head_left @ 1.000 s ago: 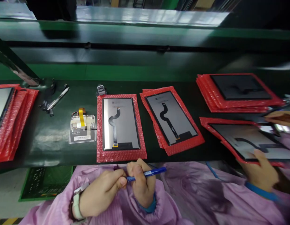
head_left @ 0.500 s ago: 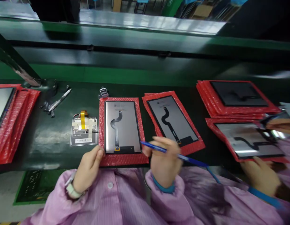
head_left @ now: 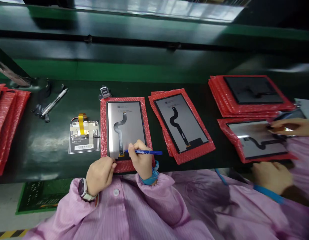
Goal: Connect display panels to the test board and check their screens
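On bubble wrap point(head_left: 126, 99), a display panel point(head_left: 124, 128) — lower edge under right hand point(head_left: 141, 159).

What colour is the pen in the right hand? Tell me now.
The pen in the right hand is blue, best seen in the head view.

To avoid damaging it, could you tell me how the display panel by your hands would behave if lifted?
The display panel looks thin and flat, so probably stiff but fragile if flexed. Its shiny back may feel slippery. The ribbon cable on it will likely flop.
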Demonstrator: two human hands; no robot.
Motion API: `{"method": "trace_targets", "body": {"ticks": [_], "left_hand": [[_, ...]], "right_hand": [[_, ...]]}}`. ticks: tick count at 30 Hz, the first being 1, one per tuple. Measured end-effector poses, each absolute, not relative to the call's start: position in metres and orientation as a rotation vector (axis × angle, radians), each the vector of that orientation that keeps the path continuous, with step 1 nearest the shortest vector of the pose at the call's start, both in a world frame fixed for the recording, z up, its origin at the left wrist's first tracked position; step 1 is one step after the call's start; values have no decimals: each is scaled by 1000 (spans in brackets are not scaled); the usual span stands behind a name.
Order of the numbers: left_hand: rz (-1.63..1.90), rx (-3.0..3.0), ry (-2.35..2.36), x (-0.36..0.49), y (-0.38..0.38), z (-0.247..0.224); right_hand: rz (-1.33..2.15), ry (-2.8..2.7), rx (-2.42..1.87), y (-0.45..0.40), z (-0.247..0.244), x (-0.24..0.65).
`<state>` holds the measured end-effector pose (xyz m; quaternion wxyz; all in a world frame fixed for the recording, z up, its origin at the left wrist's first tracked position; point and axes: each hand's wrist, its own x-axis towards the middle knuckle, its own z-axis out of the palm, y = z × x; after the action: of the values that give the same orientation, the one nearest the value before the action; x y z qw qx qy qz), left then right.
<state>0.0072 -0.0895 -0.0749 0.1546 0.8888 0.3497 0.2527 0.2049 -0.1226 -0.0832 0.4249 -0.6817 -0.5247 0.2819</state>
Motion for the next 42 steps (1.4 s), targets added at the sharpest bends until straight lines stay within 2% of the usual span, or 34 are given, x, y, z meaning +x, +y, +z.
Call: {"method": "trace_targets", "body": {"ticks": [4,8,9,11,14,18,24,32,35,38,42], "left_hand": [[713,2555,993,7,-91,-76],[730,2621,989,8,-91,-76],[737,2632,989,9,-91,-76],[743,2647,981,9,-91,-77],[747,2664,976,7,-90,-79],[785,2481,891,3,-91,-68],[656,2151,681,8,-104,-38],[552,2141,650,13,-107,-40],[608,2191,674,13,-111,-39],[637,2194,654,13,-117,-39],[707,2225,603,9,-119,-35]], "right_hand": [[616,-1364,-1743,-147,-67,254],[434,-1371,-1787,-192,-51,371],[356,-1392,-1799,-205,-52,405],[-40,-1559,-1864,-230,-63,463],[-210,-1478,-1982,-257,-91,511],[-275,-1374,-2028,-267,-112,515],[-209,-1366,-1970,-264,-108,503],[-245,-1366,-1934,-264,-108,493],[-233,-1366,-1792,-255,-99,481],[-105,-1401,-1553,-237,-81,460],[318,-1507,-1278,-204,-46,433]]}}
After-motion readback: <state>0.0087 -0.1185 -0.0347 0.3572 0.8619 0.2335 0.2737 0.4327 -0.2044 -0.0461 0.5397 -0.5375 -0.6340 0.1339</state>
